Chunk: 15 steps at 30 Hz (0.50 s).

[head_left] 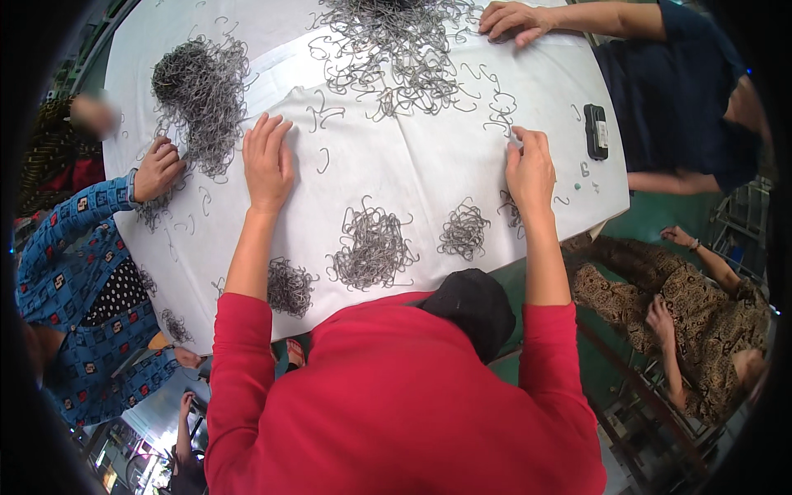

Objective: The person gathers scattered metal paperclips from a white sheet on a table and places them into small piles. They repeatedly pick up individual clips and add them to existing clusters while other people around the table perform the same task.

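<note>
Bent grey wire hooks lie in heaps on a white-covered table (445,173). My left hand (269,165) is over the cloth, fingers stretched forward and nothing visible in them. It is beside a dense heap of hooks (202,103), with one loose hook (323,160) to its right. My right hand (531,169) is farther right, its fingers forward and the thumb a little apart. Its fingertips are next to a short string of loose hooks (500,115); whether they touch it I cannot tell. Close to me are smaller piles of hooks (371,247), one partly behind my right wrist.
A large hook heap (396,49) spreads at the far middle. A co-worker's hand (516,21) reaches in at the far right, another's hand (159,169) at the left heap. A black case (595,132) lies near the right edge. Another person (660,305) sits beyond that edge.
</note>
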Each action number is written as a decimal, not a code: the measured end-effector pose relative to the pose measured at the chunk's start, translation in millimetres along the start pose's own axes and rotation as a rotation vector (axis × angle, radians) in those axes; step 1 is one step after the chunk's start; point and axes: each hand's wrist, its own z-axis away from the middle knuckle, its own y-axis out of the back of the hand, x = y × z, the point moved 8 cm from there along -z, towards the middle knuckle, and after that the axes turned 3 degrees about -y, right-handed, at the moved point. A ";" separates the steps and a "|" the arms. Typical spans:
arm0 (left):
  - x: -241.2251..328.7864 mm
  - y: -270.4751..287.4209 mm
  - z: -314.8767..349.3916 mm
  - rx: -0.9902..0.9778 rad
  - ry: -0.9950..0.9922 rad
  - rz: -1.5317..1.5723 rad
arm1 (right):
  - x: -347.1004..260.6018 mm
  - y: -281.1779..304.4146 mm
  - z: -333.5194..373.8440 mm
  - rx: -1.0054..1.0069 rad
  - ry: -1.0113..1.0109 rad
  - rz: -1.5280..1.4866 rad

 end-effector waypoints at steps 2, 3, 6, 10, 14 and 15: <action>-0.2 0.8 -0.9 0.006 0.010 0.009 | 1.5 -4.3 -8.4 0.051 -0.025 0.095; -0.8 1.0 -1.3 0.009 0.015 0.014 | 0.7 -5.6 -12.0 0.077 -0.037 0.142; -2.1 1.8 -2.2 0.001 0.033 0.026 | -13.8 -17.7 -8.5 -0.098 0.005 0.056; 5.5 -3.7 -9.2 0.015 0.076 0.141 | -28.6 -23.0 -14.4 -0.153 0.013 -0.113; 56.2 -30.9 -40.2 -0.095 -0.029 0.193 | -30.5 -17.1 -36.0 -0.017 0.039 -0.113; 66.0 -37.7 -45.4 -0.132 -0.057 0.189 | -30.7 -16.0 -42.7 0.014 0.042 -0.120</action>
